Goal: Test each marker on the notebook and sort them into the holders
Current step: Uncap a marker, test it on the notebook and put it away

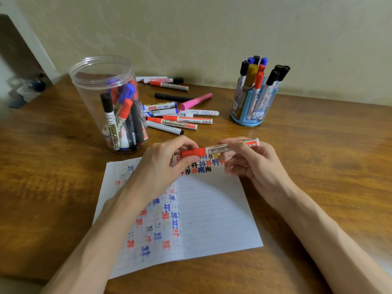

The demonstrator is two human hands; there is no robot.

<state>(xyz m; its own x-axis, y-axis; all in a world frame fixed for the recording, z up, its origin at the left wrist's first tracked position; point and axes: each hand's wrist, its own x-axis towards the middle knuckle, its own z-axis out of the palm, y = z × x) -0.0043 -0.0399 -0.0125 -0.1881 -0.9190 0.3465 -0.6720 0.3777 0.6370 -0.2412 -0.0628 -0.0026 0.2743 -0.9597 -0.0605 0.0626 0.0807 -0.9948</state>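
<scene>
On the far left of the table (pixel 318 158) stands a clear jar (pixel 89 102), upright and open at the top, with a bunch of capped markers (pixel 125 115) inside in black, red and blue. Just to its right, loose markers (pixel 176 122) lie scattered flat on the wood, among them a black one (pixel 171 96) and a pink one (pixel 195 101).

Nearer to you, your left hand (pixel 161 164) pinches the red cap end of a red marker (pixel 212 150) between thumb and fingers. That marker lies nearly level, held just above the top edge of the notebook (pixel 212 213), its cap pointing left and its white barrel running right. The notebook lies open and flat under both hands, its lined page covered with small test marks in red, blue and black along the top and down the left side.

Your right hand (pixel 250 160) grips the marker's barrel, fingers curled round it, with the tail end sticking out past them.

Farther right and back, a blue holder (pixel 254 112) stands upright, well apart from your hands, with markers (pixel 257 81) standing in it caps up.
</scene>
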